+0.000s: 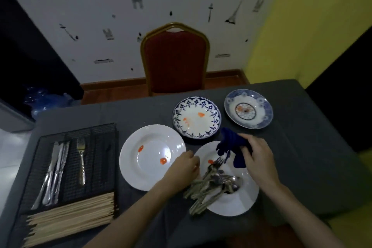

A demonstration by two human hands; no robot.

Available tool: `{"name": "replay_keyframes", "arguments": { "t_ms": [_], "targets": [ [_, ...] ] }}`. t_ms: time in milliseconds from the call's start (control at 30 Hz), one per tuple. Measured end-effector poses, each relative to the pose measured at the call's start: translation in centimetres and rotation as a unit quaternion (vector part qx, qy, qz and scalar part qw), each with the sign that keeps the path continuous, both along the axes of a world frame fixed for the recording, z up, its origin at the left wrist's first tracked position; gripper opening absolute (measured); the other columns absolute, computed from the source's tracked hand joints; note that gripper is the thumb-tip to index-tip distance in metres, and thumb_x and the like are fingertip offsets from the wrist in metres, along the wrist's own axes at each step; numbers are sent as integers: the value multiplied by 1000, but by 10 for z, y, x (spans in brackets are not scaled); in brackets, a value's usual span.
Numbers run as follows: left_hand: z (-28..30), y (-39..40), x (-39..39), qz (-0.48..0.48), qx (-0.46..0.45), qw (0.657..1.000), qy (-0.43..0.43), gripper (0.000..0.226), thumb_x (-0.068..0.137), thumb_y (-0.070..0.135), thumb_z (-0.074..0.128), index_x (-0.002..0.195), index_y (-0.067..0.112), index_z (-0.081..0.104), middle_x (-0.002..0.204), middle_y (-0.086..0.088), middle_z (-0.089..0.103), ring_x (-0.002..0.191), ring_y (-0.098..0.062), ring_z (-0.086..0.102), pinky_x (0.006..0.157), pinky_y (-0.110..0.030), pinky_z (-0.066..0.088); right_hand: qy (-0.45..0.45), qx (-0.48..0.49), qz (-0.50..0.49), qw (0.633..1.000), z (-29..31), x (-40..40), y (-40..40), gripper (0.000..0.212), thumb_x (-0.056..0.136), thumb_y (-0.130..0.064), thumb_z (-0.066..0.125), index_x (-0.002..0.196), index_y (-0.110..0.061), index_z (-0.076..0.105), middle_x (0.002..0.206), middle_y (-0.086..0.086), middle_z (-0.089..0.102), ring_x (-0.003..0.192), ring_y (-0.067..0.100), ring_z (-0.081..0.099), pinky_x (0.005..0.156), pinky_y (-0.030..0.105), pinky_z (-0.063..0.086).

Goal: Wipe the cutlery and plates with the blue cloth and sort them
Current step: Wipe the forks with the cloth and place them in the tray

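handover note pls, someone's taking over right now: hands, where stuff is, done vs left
Right hand grips the blue cloth over the near plate.
Left hand reaches into the cutlery pile on that plate; grip unclear.
Done: two knives and one fork lie in the black tray.
Left: the pile, plus four plates, all with red smears: white plate, patterned plate, far plate.

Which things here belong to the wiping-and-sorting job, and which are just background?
Job: dark blue cloth in right hand; left hand; four stained plates; heap of metal cutlery; black mesh cutlery tray.
Background: red padded chair; blue plastic bags.
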State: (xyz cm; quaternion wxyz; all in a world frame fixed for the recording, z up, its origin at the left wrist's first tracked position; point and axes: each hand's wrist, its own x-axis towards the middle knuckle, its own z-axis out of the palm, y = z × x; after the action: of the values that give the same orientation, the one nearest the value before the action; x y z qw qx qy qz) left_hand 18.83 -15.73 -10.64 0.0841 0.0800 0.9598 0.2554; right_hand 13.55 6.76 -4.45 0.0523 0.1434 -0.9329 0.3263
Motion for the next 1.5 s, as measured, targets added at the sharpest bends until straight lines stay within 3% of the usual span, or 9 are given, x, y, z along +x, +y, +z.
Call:
{"name": "replay_keyframes", "arguments": {
  "t_ms": [167,433,667,800,933,1000,1133,1267,1500],
  "targets": [
    [-13,35,4,-83,-149,984,-51,30,91,29,49,109,6,56,114,-14,53,106,-31,51,84,-37,43,-19,1,-51,999,-2,12,39,38,88,0,54,120,-20,58,106,-11,59,99,5,46,82,22,34],
    [-17,30,2,-38,-171,984,-18,20,97,20,41,105,12,57,111,-7,59,104,-25,53,84,-34,42,-38,-15,-52,998,-5,17,55,38,89,0,54,119,-23,59,102,-17,55,96,2,46,78,10,34],
    [45,2,-4,112,102,986,-62,17,100,27,46,89,15,50,78,1,62,64,-8,54,57,-20,41,-28,-62,-44,997,3,1,34,38,89,-1,53,119,-23,59,99,-18,57,96,4,49,79,14,36],
    [83,-10,-6,250,292,910,-154,16,102,25,43,99,14,55,65,-5,55,50,-10,42,45,-17,34,-45,-224,-105,968,18,-12,1,30,91,-8,55,116,-24,60,101,-11,63,95,7,60,78,27,50],
    [106,-10,0,302,353,864,-195,24,100,18,45,96,6,66,60,-4,49,48,-10,39,45,-21,29,-105,-383,-130,908,42,-23,-42,21,93,-14,56,108,-28,57,100,-15,63,91,-1,62,73,23,52],
    [119,-6,3,301,385,850,-195,27,100,16,43,97,1,65,58,-3,45,46,-11,35,44,-22,25,-88,-353,-83,928,44,-25,-59,20,94,-16,56,112,-25,57,101,-18,61,91,-7,59,75,22,51],
    [145,-4,3,294,426,841,-161,26,100,11,41,96,-4,62,55,-3,42,46,-11,33,44,-22,23,55,-148,95,983,33,-19,-78,36,91,-13,57,126,-22,56,114,-7,61,108,8,52,92,27,43],
    [154,-17,18,307,413,849,-119,24,98,10,41,88,5,62,52,2,45,45,-7,37,45,-19,30,180,50,272,944,31,-24,-84,62,83,-12,68,140,-17,44,137,-5,51,120,16,47,100,30,36],
    [157,-22,24,303,408,853,-114,20,95,7,43,89,1,62,54,1,44,45,-8,37,47,-21,31,232,76,273,931,41,-39,-93,61,72,4,72,129,-11,55,121,-1,63,97,18,51,90,27,41]
  ]
}}
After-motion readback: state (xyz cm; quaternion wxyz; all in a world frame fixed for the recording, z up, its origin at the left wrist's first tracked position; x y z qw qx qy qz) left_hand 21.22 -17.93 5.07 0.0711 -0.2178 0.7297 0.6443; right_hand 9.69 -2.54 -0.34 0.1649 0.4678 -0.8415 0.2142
